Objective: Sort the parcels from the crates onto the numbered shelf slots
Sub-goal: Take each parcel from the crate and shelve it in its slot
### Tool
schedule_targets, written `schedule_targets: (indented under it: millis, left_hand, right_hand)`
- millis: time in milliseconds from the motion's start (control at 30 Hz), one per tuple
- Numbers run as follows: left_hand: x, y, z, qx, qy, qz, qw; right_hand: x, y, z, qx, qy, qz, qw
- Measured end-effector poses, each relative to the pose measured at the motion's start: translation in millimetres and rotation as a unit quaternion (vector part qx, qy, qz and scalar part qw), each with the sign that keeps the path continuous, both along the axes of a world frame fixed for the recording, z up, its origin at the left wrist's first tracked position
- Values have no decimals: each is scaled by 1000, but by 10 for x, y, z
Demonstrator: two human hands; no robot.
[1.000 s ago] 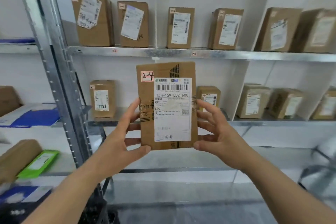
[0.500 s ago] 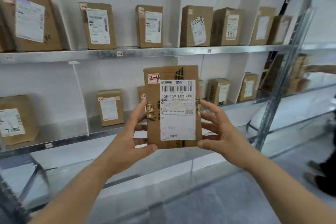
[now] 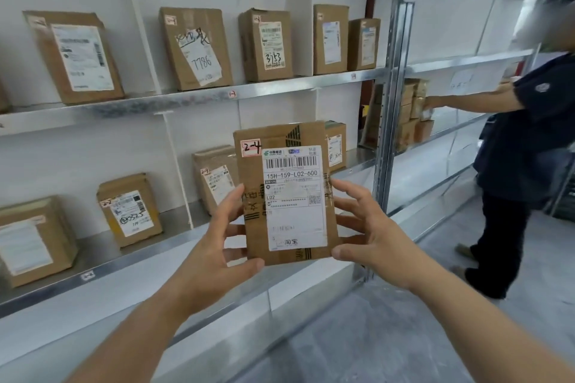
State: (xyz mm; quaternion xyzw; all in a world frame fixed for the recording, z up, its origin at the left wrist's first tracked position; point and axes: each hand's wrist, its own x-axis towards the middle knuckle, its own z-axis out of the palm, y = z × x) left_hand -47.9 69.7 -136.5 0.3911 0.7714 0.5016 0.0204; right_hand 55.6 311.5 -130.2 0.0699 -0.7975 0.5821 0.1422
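Overhead and across the left of the frame runs the metal shelving, two tiers of brown boxes standing upright against the white back wall. At the right edge a second person in dark clothes reaches toward a stack of small boxes on the next bay. Centre frame, the held parcel stands upright in the air in front of the lower tier (its red-bordered sticker reads 2-4). The left hand and right hand clasp its side edges, fingers spread behind, thumbs pressing the lower front corners.
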Motion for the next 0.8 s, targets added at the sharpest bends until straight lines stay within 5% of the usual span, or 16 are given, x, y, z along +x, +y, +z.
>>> schedule_targets:
  millis: [267, 800]
  left_hand:
    - [-422, 758, -186, -10, -16, -15, 1000]
    - [-2205, 1471, -239, -6, -14, -6, 1000]
  right_hand:
    - [-300, 729, -188, 8, -17, -18, 1000]
    - [-2178, 1439, -197, 20, -38, -19, 999]
